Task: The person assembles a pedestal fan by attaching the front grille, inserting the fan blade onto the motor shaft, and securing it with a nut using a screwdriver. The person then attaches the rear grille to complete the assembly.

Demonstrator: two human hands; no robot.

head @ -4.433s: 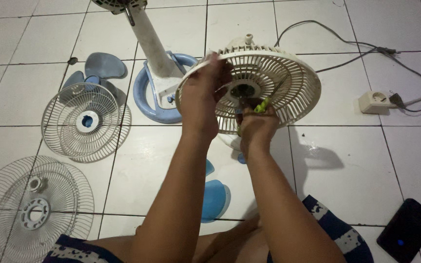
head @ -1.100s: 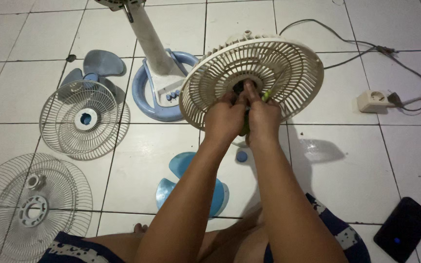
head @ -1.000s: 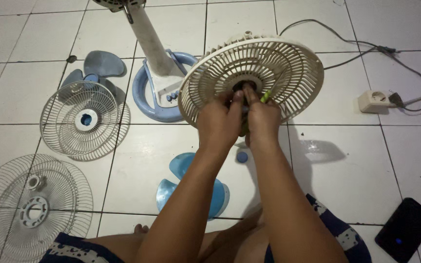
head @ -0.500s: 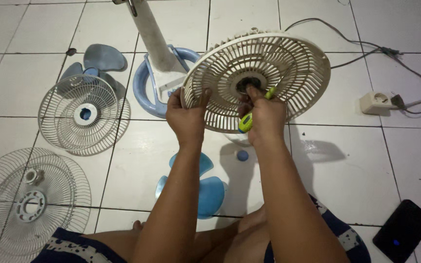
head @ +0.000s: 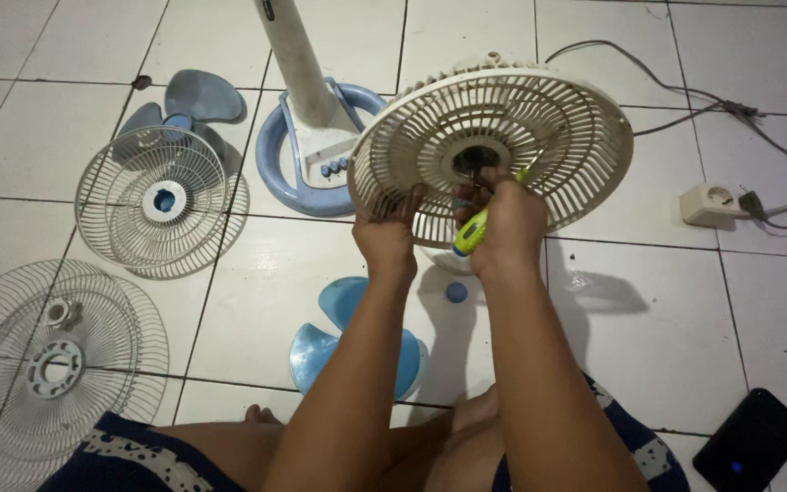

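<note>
Left grip (head: 386, 239) clamps grille (head: 576, 137) rim | right grip (head: 503, 228) around screwdriver (head: 469, 234) | tip hidden at hub

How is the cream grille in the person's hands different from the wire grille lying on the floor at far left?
The cream plastic grille has thick ribs; the wire grille is thin metal wire. The cream one is tilted up, gripped by the left hand, the right hand at its hub; the wire one lies flat, untouched. Both are round.

Bare tiles (head: 649, 301) right; blue blade (head: 357, 342) crowds left.
</note>
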